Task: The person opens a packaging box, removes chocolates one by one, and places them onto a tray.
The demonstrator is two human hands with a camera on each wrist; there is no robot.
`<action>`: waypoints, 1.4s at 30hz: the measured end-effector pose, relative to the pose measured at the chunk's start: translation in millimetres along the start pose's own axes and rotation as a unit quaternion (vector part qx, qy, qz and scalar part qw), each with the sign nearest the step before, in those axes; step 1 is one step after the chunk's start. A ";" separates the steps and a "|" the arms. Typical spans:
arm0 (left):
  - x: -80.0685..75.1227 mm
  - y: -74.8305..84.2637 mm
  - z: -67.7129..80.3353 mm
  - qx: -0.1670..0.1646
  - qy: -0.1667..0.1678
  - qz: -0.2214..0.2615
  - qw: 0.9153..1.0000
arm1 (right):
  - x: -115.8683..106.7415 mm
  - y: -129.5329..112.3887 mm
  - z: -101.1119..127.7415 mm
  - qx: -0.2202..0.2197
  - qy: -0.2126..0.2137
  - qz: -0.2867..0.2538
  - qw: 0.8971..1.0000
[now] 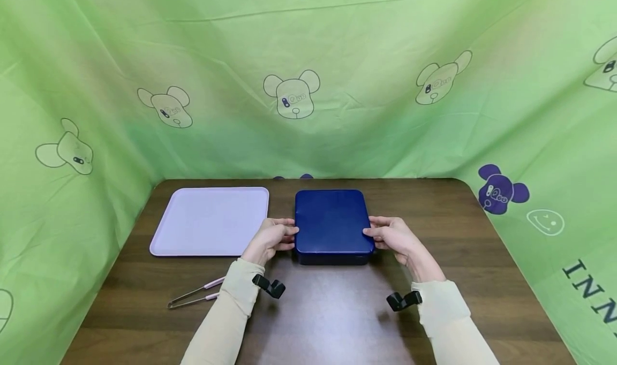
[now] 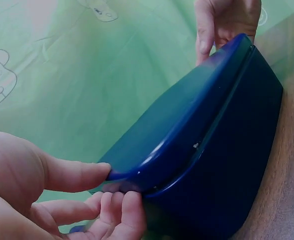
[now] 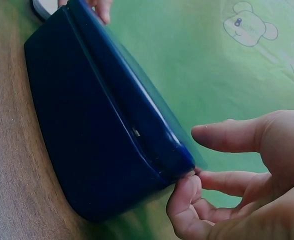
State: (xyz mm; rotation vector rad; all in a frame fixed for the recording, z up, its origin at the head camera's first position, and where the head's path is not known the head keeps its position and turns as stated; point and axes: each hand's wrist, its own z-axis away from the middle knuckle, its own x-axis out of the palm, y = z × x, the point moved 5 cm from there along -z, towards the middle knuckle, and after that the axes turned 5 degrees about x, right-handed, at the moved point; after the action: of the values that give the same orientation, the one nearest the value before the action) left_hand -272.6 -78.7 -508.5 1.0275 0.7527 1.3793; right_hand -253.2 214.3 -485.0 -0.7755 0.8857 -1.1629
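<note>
Dark wooden table (image 1: pixel 337 322), green cartoon-print cloth (image 1: pixel 337 44) hung behind and along both side edges. Lilac tray (image 1: pixel 210 220) lay flat toward back-left corner, well apart from near edge. Navy lidded box (image 1: pixel 332 225) sat flat on table, centred left-to-right, nearer back edge than near edge, just right of tray, not touching. Lid on; seam between lid and base visible in both wrist views. Long axis ran roughly back-to-front, short sides facing back and near edges; close to square, so only slightly longer that way. Sat between both hands. Left hand (image 1: pixel 271 239) gripped box's left side at near corner, fingertips curled at lid rim, thumb on top. Right hand (image 1: pixel 392 237) gripped right side likewise. Pink-handled metal tongs (image 1: pixel 195 293) lay near left edge, in front of tray, beside left sleeve (image 1: pixel 226 311), untouched.
</note>
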 end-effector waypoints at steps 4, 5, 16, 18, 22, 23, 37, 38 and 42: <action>0.9 2.3 0.2 0.003 -0.003 -0.002 1.000 | 0.9 -0.8 -1.4 0.004 -0.003 -0.015 1.000; 0.9 3.4 0.1 0.004 -0.002 -0.004 1.000 | 1.3 -1.2 -1.9 0.004 -0.005 -0.019 1.000; -4.1 5.3 0.1 0.003 -0.005 -0.006 1.000 | 5.6 -2.8 -3.3 0.011 -0.006 -0.001 1.000; -4.6 7.6 0.7 0.007 -0.007 -0.004 1.000 | 6.6 -3.0 -2.7 0.010 -0.007 -0.003 1.000; -4.9 12.2 2.4 0.015 -0.012 -0.005 1.000 | 7.8 -4.7 -1.7 0.001 -0.007 -0.010 1.000; -5.0 12.8 2.6 0.016 -0.013 -0.005 1.000 | 7.6 -5.3 -1.7 -0.001 -0.005 -0.010 1.000; -5.4 22.1 -0.6 0.072 -0.012 0.011 0.997 | 1.0 -10.8 -5.3 -0.036 0.031 -0.050 0.998; -5.8 23.1 -1.0 0.078 -0.013 0.017 0.997 | 0.7 -11.8 -4.9 -0.041 0.033 -0.053 0.997; -6.9 28.0 -1.0 0.101 -0.021 0.021 0.994 | -1.5 -16.5 -2.0 -0.067 0.030 -0.065 0.995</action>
State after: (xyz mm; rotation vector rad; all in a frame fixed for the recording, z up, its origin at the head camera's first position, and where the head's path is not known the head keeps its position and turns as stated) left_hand -285.7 -87.9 -484.5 1.2324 0.8572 1.3323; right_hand -262.3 211.8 -471.2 -0.9223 0.9841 -1.2551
